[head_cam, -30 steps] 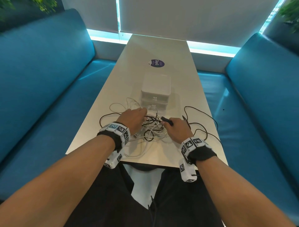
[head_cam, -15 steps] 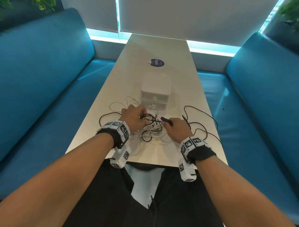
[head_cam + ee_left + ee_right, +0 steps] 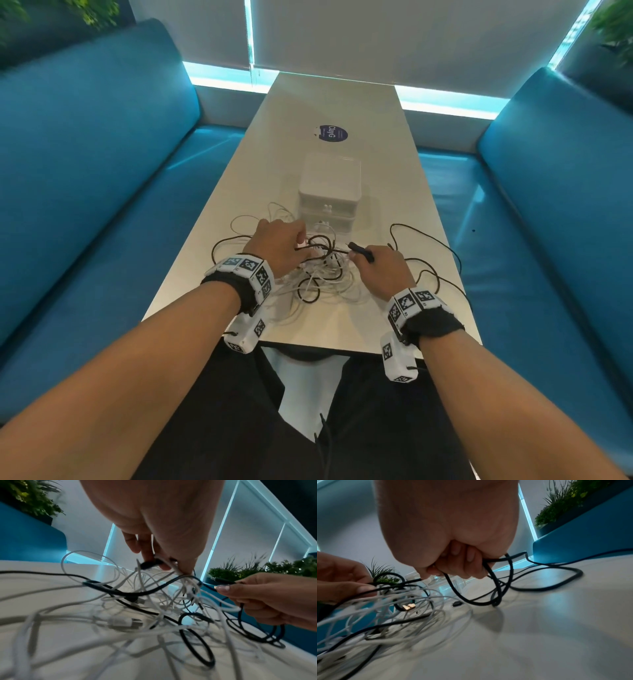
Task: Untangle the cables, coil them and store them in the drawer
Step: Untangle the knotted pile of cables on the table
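Observation:
A tangle of white and black cables (image 3: 320, 277) lies on the table's near end, in front of a white two-drawer box (image 3: 329, 192) with both drawers closed. My left hand (image 3: 298, 245) is over the tangle's left side and pinches a few white and black strands (image 3: 154, 562), lifting them off the table. My right hand (image 3: 363, 257) is to the right, its fingers curled round the black cable (image 3: 488, 566), whose plug end (image 3: 359, 251) sticks out towards the left hand. More loops of black cable (image 3: 428, 260) trail to the right.
The long pale table (image 3: 335, 102) runs away from me and carries a round dark sticker (image 3: 330, 133) beyond the box. Blue benches (image 3: 102, 171) flank both sides. Plants (image 3: 565, 504) stand behind the benches. My lap is under the near table edge.
My left hand has closed on strands of the tangle and drawn them up and slightly away from me. The right hand has kept hold of the black plug end, almost still.

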A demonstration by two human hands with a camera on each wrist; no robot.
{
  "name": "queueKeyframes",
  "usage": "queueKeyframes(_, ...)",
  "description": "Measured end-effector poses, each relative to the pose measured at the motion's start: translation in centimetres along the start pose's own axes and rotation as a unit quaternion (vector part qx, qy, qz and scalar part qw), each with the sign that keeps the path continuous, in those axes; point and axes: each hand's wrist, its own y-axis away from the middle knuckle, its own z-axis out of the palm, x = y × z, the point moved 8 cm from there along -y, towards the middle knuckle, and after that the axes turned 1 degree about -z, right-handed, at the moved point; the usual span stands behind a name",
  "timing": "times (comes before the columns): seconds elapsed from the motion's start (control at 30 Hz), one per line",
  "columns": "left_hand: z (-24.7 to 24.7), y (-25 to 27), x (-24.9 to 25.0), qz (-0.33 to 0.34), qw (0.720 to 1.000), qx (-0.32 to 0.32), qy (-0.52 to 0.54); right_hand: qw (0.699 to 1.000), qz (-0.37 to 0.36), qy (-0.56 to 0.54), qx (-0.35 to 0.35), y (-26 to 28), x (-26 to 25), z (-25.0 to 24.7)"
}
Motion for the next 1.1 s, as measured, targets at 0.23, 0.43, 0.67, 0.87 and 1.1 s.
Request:
queueKeyframes(0.23, 0.8, 0.9, 0.9, 0.045, 0.997, -0.011, 0.061, 0.999, 0.027, 0.03, -0.005, -0.5, 1.4, 0.0)
queueKeyframes(0.43, 1.7, 1.8, 0.6, 0.009, 0.983, -0.079, 0.163, 0.999, 0.024, 0.032, -0.009, -0.2, 1.2, 0.4)
queueKeyframes(0.67, -2.1, 1.0, -0.8, -0.075, 0.994, 0.054, 0.055, 1.0, 0.014, 0.019, -0.003, 0.1, 0.9, 0.2)
queueKeyframes(0.87, -1.1, -0.3, 1.4, -0.005, 0.99, 0.041, 0.138, 1.0, -0.009, 0.003, -0.015, 0.5, -0.1, 0.2)
queueKeyframes(1.1, -0.3, -0.9, 2.1, -0.017, 0.985, 0.052, 0.166, 0.999, -0.013, 0.024, -0.021, 0.6, 0.2, 0.3)
